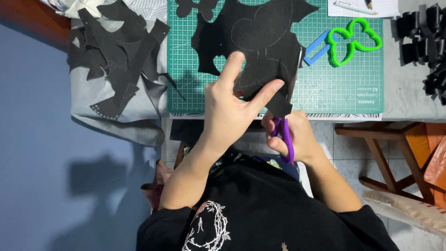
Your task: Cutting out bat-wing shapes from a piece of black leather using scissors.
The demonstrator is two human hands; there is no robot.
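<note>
A large black felt sheet [260, 42] with faint traced outlines lies over a green cutting mat [344, 88]. My left hand [230, 109] pinches the sheet's near edge between thumb and fingers. My right hand [297, 137] grips purple-handled scissors [285, 137] just under that edge; the blades are hidden behind the felt and my left hand.
A green butterfly-shaped cutter [354, 39] and a blue tool [317, 48] rest on the mat's right side. Black felt scraps [118, 56] are piled at the left, cut black pieces [425, 44] at the right. White paper with a pen [357, 7] lies beyond. A wooden stool [395, 148] stands below right.
</note>
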